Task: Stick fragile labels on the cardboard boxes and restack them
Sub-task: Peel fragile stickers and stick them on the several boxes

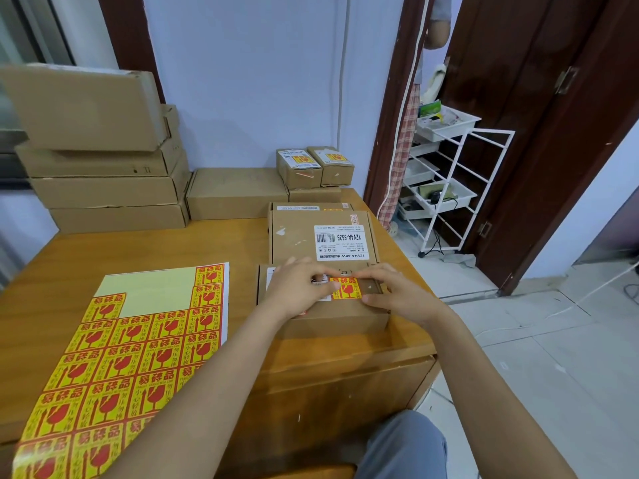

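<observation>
A small cardboard box (332, 316) lies on the wooden table in front of me. A yellow and red fragile label (345, 288) sits on its top. My left hand (297, 288) rests on the box top, fingertips pressing the label's left edge. My right hand (394, 292) lies flat on the right side, fingers against the label's right and lower edges. A sheet of fragile labels (121, 347) lies at the left, several spots peeled off. Two small boxes (314, 165) bearing fragile labels stand at the back.
A tall stack of flat cardboard boxes (103, 160) fills the back left of the table (52, 271). Behind the small box lies a box with a white printed label (321, 236), and a plain box (238, 193) beyond. A white wire rack (446, 181) stands by the doorway.
</observation>
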`<action>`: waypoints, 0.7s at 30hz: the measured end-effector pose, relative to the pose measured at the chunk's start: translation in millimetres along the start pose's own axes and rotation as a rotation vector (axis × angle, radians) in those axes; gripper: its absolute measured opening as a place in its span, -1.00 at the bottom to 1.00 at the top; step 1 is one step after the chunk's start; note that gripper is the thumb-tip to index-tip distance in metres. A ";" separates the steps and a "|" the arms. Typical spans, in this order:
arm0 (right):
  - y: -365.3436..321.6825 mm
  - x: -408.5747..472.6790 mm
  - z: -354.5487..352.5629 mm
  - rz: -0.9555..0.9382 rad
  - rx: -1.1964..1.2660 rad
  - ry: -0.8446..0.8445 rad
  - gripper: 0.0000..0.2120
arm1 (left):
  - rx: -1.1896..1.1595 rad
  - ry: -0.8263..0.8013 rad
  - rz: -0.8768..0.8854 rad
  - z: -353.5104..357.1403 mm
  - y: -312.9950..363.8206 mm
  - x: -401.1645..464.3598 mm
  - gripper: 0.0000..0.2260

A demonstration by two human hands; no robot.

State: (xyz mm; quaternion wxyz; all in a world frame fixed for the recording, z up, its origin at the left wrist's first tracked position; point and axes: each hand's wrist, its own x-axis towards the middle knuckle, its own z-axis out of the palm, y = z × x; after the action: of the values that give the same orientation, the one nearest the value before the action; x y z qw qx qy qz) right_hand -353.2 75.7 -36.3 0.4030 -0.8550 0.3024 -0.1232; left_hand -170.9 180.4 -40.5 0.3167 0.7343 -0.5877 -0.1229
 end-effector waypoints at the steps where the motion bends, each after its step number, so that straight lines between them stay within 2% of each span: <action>1: -1.7 0.3 1.9 -0.008 0.006 0.033 -0.65 | 0.020 -0.005 0.002 0.6 1.1 0.0 -0.74; 6: -10.4 4.7 21.7 -0.003 -0.207 0.188 -0.63 | 0.119 -0.034 0.015 1.2 3.3 -0.1 -0.69; 12: -9.0 2.3 20.6 -0.012 -0.236 0.167 -0.65 | 0.368 -0.104 0.080 -3.3 7.9 -1.2 -0.64; 17: -4.9 -0.6 18.3 -0.026 -0.202 0.151 -0.67 | 0.202 -0.101 0.048 -0.1 1.6 -2.5 -0.66; 21: 1.2 -7.0 19.5 -0.027 -0.072 0.158 -0.67 | 0.052 -0.077 0.029 -2.0 -3.8 -6.9 -0.69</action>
State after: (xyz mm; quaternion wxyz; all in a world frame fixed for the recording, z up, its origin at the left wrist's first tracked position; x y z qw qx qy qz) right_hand -350.3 91.4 -49.6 0.3453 -0.8605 0.3260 -0.1846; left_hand -168.7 187.9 -42.5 0.2762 0.7285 -0.6131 -0.1311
